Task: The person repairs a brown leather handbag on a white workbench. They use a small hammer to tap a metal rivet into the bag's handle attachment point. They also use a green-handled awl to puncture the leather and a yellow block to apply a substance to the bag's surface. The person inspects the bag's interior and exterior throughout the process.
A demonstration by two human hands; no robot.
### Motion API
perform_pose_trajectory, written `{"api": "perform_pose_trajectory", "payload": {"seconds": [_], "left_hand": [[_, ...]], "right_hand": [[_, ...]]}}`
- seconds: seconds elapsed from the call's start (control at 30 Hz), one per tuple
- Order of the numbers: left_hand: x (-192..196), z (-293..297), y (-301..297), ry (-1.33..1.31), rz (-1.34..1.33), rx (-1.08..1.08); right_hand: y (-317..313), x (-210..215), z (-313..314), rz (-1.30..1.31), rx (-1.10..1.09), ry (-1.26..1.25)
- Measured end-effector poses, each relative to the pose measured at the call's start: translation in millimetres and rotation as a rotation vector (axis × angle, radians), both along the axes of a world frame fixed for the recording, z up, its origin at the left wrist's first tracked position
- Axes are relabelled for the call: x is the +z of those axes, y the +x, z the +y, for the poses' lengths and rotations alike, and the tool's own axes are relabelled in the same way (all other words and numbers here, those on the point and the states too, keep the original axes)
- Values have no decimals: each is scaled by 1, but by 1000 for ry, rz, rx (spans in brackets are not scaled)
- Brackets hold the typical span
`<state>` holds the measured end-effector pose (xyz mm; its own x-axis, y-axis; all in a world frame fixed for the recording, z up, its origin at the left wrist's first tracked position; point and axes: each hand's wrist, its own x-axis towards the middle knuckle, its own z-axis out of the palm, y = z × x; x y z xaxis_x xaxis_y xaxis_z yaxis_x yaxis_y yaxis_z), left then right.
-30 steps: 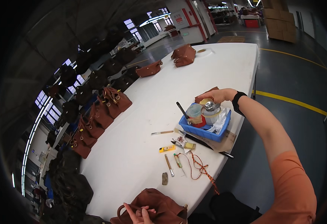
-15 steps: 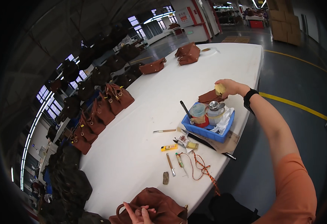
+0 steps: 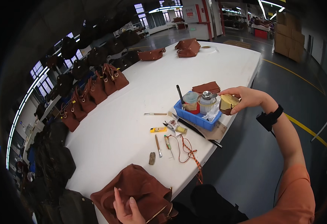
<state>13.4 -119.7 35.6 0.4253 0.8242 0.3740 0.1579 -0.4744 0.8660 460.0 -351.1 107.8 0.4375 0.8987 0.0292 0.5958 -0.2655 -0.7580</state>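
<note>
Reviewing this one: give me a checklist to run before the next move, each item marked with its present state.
1. Right hand holding the yellow-and-brown lump: ok.
2. Left hand gripping the brown bag: cannot tell; it is over the bag, contact unclear.
3. Blue bin upright on the table: ok.
4. Metal-topped bottle upright in the bin: ok.
5. Cord clear of the table edge: not ok, it hangs over.

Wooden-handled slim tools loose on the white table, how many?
2. One lies left of the blue bin; the other lies lower, just left of the green-ended awl. More may be hidden in the bin.
</note>
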Motion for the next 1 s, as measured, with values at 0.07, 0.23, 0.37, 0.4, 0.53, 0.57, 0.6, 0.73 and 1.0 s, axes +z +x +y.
{"api": "perform_pose_trajectory", "payload": {"seconds": [0.07,0.23,0.37,0.4,0.53,0.57,0.6,0.73,1.0], "left_hand": [[1,-8,-10,-33,41,-26],[1,-23,-29,3,196,-79],[2,-38,-42,74,217,-93],[3,-42,-46,71,227,-97],[4,-56,-59,97,254,-102],[4,-59,-63,111,259,-93],[1,-61,-62,89,222,-95],[-13,-68,-64,-72,125,-199],[-40,-82,-12,-962,-334,-677]], "right_hand": [[-16,-1,4,-86,30,-31],[-70,-4,23,-36,149,-44],[-121,5,34,-54,274,4],[-133,3,36,76,288,-29],[-167,-3,45,-234,347,40],[-177,0,45,-152,424,65],[-181,-5,43,-140,410,60],[-201,-21,45,-315,319,33],[-265,-53,63,-94,469,155]]}}
